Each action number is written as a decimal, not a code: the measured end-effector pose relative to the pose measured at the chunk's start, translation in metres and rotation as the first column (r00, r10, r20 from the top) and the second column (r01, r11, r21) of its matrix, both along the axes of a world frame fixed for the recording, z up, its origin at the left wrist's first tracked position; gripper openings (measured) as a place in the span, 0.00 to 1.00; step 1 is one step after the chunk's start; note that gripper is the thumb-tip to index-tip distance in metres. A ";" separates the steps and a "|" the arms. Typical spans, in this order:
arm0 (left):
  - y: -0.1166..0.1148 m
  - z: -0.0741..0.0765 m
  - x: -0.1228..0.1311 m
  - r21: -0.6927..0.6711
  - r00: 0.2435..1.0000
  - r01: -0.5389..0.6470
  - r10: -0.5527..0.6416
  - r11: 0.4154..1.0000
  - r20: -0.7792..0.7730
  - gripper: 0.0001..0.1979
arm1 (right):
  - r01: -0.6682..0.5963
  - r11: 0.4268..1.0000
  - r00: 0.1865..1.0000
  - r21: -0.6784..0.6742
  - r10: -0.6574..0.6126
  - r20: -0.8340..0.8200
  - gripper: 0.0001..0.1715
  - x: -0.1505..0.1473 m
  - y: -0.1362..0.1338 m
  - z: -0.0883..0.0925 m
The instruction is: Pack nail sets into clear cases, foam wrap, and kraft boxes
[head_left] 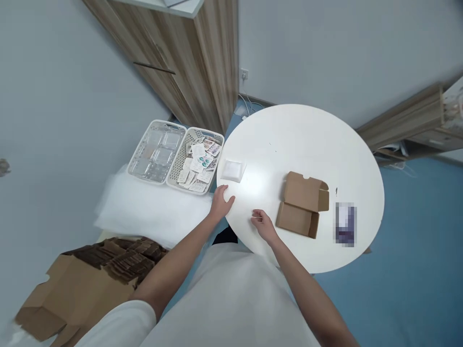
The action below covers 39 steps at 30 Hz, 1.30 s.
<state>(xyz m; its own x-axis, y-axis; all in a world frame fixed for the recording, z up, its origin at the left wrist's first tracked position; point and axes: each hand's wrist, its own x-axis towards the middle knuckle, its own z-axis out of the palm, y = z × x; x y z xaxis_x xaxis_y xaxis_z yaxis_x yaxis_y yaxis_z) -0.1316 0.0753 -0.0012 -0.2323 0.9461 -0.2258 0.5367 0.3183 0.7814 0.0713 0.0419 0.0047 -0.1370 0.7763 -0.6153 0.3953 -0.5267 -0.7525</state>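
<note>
My left hand [221,203] is over the left edge of the round white table [289,130], thumb and fingers apart, with nothing in it. Just beyond its fingertips lies a small white, translucent wrapped packet [233,171]. Above the near side of the table is my right hand [264,226], its fingers loosely curled with gaps between them; I see nothing held there. To the right of that hand rests a brown cardboard box [302,191], its lid folded back and its inside showing no contents. A blurred-out purple and white item [345,224] lies farther right.
Left of the table stand a white basket of clear plastic cases [156,153] and a white basket of small printed cards [197,164]. White foam sheeting [152,207] and a large carton of flat brown cardboard [87,274] are nearer me. A wooden cabinet [181,53] stands behind.
</note>
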 end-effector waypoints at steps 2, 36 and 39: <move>0.018 0.000 -0.013 0.024 1.000 0.005 -0.004 1.000 -0.016 0.26 | 0.004 0.999 0.997 0.050 -0.008 0.077 0.26 -0.021 0.022 0.001; -0.014 0.027 0.079 0.063 0.988 -0.009 0.000 0.998 0.153 0.17 | 0.103 0.918 0.988 0.382 -0.052 -0.142 0.29 0.039 0.010 0.020; -0.021 0.037 0.119 0.090 0.981 0.104 -0.118 0.990 0.156 0.18 | 0.162 0.889 0.984 0.427 -0.114 -0.136 0.28 0.081 -0.004 0.026</move>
<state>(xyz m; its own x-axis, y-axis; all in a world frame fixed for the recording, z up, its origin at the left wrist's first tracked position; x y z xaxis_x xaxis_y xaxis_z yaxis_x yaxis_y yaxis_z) -0.0128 0.0545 0.0355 -0.0916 0.9806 -0.1735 0.4302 0.1961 0.8812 0.1524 0.0381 0.0311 -0.0534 0.9784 -0.1997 0.2495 -0.1805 -0.9514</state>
